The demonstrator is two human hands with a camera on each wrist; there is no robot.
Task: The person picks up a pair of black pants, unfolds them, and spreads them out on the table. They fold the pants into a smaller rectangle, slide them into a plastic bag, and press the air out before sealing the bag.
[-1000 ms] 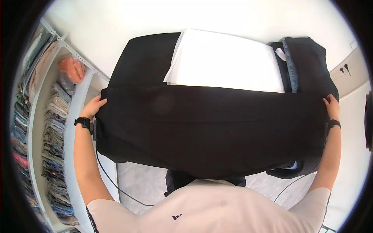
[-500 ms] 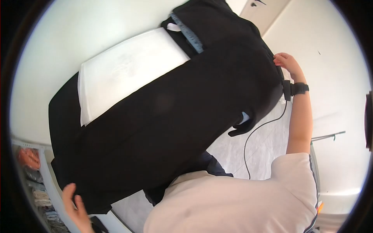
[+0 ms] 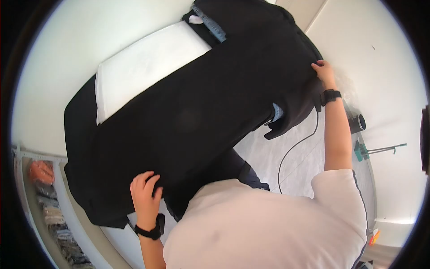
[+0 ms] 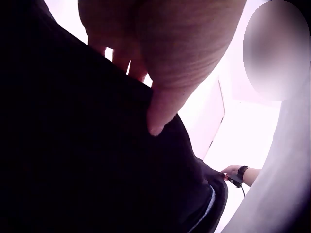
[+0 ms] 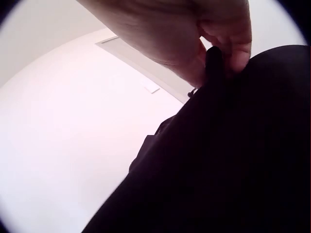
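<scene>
A large black cloth piece [image 3: 179, 121], perhaps a garment, spreads across the work surface and hangs over its near side. At its far right edge my right hand [image 3: 324, 73] pinches a raised fold of the fabric between thumb and fingers, as the right wrist view shows close up. My left hand [image 3: 145, 197] is over the near edge of the cloth, left of the middle, with fingers spread and loosely bent. In the left wrist view its thumb [image 4: 163, 114] lies along the black fabric. A blue patterned band [image 3: 210, 28] shows inside the folded cloth at the far end.
White sheets [image 3: 148, 65], translucent at the edge, lie at the back, partly under the black cloth. Lower left, a shelf [image 3: 67, 193] holds bagged folded clothes. A cable [image 3: 286, 157] hangs from the right wrist. A green long-handled dustpan [image 3: 360, 150] and a dark bin [image 3: 357, 124] stand at right.
The view has swung round to the right. My left hand has let go of the cloth's left end and moved inward along the near edge. The right hand stays at the right edge.
</scene>
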